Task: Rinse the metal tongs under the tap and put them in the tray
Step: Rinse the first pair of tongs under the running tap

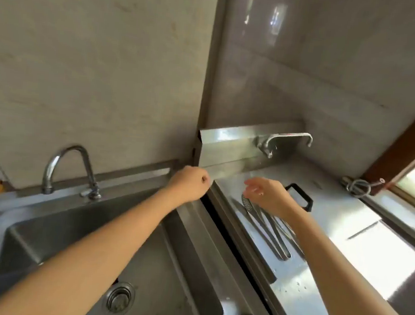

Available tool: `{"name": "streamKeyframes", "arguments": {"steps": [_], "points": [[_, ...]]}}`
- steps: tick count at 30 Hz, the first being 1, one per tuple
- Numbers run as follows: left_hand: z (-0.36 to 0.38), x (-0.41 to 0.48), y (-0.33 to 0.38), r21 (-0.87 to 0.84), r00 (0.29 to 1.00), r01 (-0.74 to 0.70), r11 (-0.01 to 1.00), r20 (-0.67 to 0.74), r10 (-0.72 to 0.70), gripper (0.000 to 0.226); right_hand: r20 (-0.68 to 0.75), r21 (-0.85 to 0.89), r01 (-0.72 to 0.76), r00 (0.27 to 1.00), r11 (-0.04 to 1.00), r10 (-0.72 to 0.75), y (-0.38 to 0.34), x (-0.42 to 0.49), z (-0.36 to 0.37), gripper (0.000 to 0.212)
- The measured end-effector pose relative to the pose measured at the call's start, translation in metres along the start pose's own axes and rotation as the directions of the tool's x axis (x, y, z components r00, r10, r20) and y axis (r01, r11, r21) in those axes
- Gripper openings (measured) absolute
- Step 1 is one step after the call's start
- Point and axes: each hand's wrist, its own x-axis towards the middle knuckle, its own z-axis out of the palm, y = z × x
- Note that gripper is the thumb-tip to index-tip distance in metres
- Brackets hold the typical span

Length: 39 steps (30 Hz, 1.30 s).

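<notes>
Hovering over the tongs [268, 223] in the tray [300, 198], right hand [271, 195] loosely open, empty; left hand [190, 183] fisted, empty.

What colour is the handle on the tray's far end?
Black: the looped tray handle past the right hand, seen in the head view.

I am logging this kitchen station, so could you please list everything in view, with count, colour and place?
Sink: one, steel, lower left.
Drain: one, steel, sink floor.
Gooseneck tap: one, chrome, behind the sink.
Wall tap: one, chrome, on the far steel splashback.
Tray: one, steel, right of the sink, black handle at its far end.
Tongs: one pair, steel, lying in the tray.
Hose coil: one, metallic, by the window.
Left hand: loosely fisted, empty, above the sink's far right corner.
Right hand: fingers open, over the tongs' far end.
</notes>
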Motion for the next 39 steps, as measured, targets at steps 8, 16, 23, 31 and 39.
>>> {"name": "streamKeyframes", "arguments": {"steps": [8,16,23,31,39], "points": [[0.127,0.020,0.024,0.027,0.987,-0.069,0.997,0.144,0.065,0.035,-0.070,-0.180,-0.246,0.969,0.952,0.237,0.109,-0.026,0.039,0.031],[0.212,0.046,0.040,0.157,0.908,-0.389,0.908,0.233,0.349,0.046,-0.029,-0.207,-0.356,0.933,0.911,0.358,0.165,-0.032,0.085,0.045],[0.241,0.056,0.028,0.274,0.882,-0.446,0.852,0.294,0.367,0.051,-0.098,-0.143,-0.301,0.952,0.943,0.289,0.179,-0.024,0.108,0.033],[0.240,0.056,0.018,0.261,0.892,-0.434,0.862,0.256,0.372,0.061,-0.280,-0.003,-0.268,0.925,0.963,0.257,0.178,-0.019,0.115,0.025],[0.191,0.031,0.010,-0.169,0.971,-0.210,0.963,-0.148,0.186,0.045,-0.341,0.037,-0.083,0.936,0.996,0.090,0.137,-0.005,0.102,0.024]]}}
